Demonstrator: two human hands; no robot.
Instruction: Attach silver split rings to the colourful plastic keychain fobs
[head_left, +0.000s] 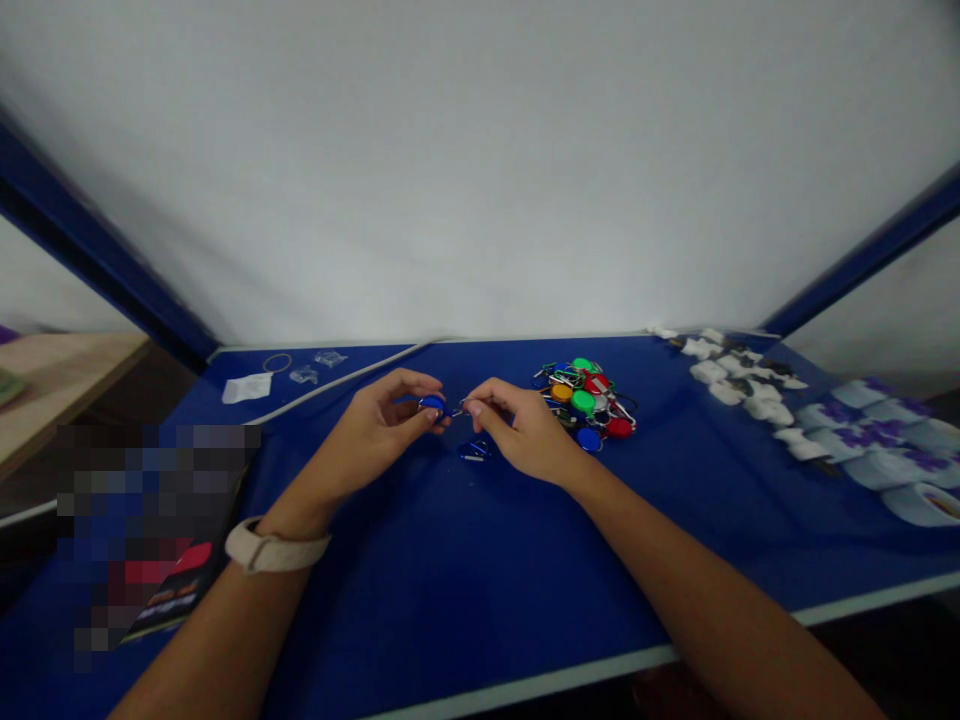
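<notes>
Head view: my left hand [379, 430] pinches a blue key tag [433, 404]; my right hand [525, 430] pinches a metal clip [459, 409] beside it, the hands close together. A second blue tag [474, 451] lies left of the tag pile [585, 400]. Most tags remain in the pile.

Dim, flat indoor light, no visible source; pale white backdrop wall [480, 170] greying toward corners. Soft, faint shadows beneath left hand [371, 430] and right hand [529, 430] on matte blue tabletop [450, 580]. Strong wide-angle distortion at edges, dark blue frame bar [90, 240] slanting. Small blue plastic key tag [433, 404], thin metal ring [457, 409] soft, blurred.
</notes>
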